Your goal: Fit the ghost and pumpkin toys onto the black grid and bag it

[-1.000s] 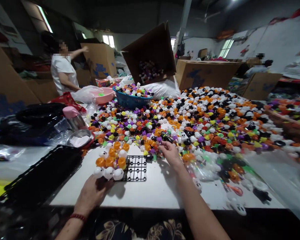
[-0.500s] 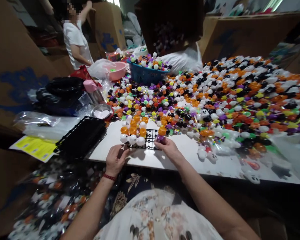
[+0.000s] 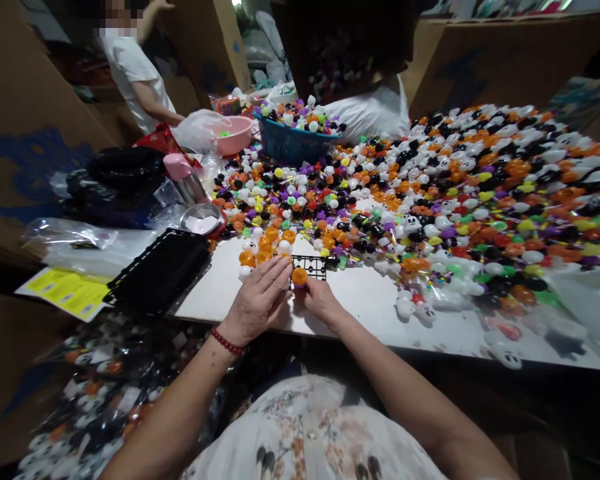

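Both hands were close together near the front edge of a white tabletop (image 3: 360, 313). The right hand (image 3: 323, 300) had its fingers bent round a small orange piece (image 3: 299, 277), whose round top showed against the black grid (image 3: 318, 267); whether the piece touched the bars, I couldn't tell from where I stood. The left hand (image 3: 260, 297) (the one with the red beaded bracelet (image 3: 227, 341) at its wrist) was stretched out just beside it, fingers straight and lying together, covering part of a cluster of orange and white pieces (image 3: 265, 252) at the grid's left side. Its thumb was hidden from me, so I couldn't say whether it had hold of anything. Bare bars of the grid showed to the right.

Beyond spread a great heap of coloured pieces (image 3: 430, 193), mostly orange, white and black, reaching back to a blue basin (image 3: 295, 143) piled with more. A black tray (image 3: 163, 273) lay off to the left. Farther back, a person in a white shirt (image 3: 135, 77) stood near a pink basin (image 3: 237, 139), one arm raised.
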Demonstrator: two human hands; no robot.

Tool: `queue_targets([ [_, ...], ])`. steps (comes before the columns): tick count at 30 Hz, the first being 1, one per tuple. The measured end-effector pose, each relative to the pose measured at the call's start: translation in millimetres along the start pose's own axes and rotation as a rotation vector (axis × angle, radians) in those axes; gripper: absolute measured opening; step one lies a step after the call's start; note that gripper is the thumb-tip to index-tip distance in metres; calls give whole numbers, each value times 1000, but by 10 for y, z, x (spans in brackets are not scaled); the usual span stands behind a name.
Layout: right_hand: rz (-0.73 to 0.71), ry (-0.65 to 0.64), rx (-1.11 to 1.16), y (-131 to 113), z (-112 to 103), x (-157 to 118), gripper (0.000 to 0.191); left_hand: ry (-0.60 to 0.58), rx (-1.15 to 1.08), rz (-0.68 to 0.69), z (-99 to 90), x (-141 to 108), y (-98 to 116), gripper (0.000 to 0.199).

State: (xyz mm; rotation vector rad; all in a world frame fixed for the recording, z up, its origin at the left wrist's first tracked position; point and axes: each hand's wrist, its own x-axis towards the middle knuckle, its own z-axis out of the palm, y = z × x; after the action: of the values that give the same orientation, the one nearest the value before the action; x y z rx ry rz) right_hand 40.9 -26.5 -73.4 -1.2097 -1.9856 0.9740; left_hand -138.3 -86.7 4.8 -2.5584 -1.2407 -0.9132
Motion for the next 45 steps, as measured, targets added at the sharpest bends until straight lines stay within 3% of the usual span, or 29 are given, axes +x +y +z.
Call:
queue_targets([
  [5,-98,-75,-119,-38,-34,27,17,-62,-6,2,98,49,-40,63],
  [9,-116,-100,-153,-38,4,36,16,-134,52,20,162,61,-58,53],
  [12,-120,-119,-150,-30,-18,20,13,-119,100,29,197,64,-59,51],
  [15,-146,-89,-121,32,-212,-13,17,-92,109,22,190,73,-31,61],
  [17,-127,50,-178,131,-443,-27,21,-84,114,20,166,94,1,63],
  [19,-54,214,-371,275,-697,-19,21,-79,122,27,146,127,31,59],
  [21,40,297,-622,436,-906,9,22,-74,124,28,145,165,48,51],
  [23,93,292,-812,574,-1030,38,21,-57,114,21,163,195,53,43],
  [26,81,237,-902,643,-1082,48,20,-42,79,5,190,217,44,38],
  [29,27,188,-794,496,-1080,13,20,-33,35,-15,171,227,25,39],
  [32,-111,146,-535,214,-1076,4,20,-47,10,-26,112,250,1,45],
  [36,-263,45,-291,-114,-984,139,15,-80,-6,-18,54,294,-17,51],
  [41,-311,-110,-262,-310,-806,367,15,-90,-31,-38,57,293,-27,57],
  [45,-282,-61,-243,-365,-837,380,11,-97,-43,-28,41,282,-27,58],
])
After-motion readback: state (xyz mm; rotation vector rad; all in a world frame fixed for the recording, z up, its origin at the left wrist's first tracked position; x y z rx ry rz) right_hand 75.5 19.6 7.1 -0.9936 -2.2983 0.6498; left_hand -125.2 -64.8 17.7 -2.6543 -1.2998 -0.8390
